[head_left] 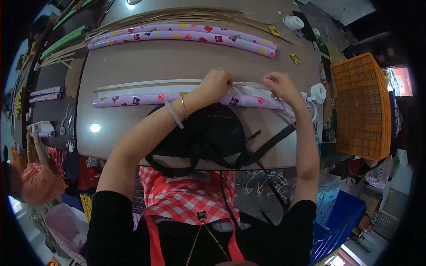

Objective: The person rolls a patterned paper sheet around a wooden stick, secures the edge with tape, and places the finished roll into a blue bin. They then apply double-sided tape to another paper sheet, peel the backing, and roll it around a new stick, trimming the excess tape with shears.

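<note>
A partly rolled sheet of lilac wrapping paper (148,99) printed with gift boxes lies across the table, its white inner side showing along the far edge. Along that white edge runs a narrow brownish strip (146,84). My left hand (216,84) is closed over the far edge of the sheet, fingers curled; what they hold is hidden. To the right, my right hand (282,86) pinches what looks like the thin strip, slightly above the paper. Beneath my left wrist, a black fabric item with straps (204,133) lies at the table's near edge.
Two finished-looking lilac rolls (186,35) and long brown strips (177,17) lie at the back. White tape rolls (317,93) sit at the right edge. An orange crate (361,106) stands right of the table. Another person (42,181) works at the left.
</note>
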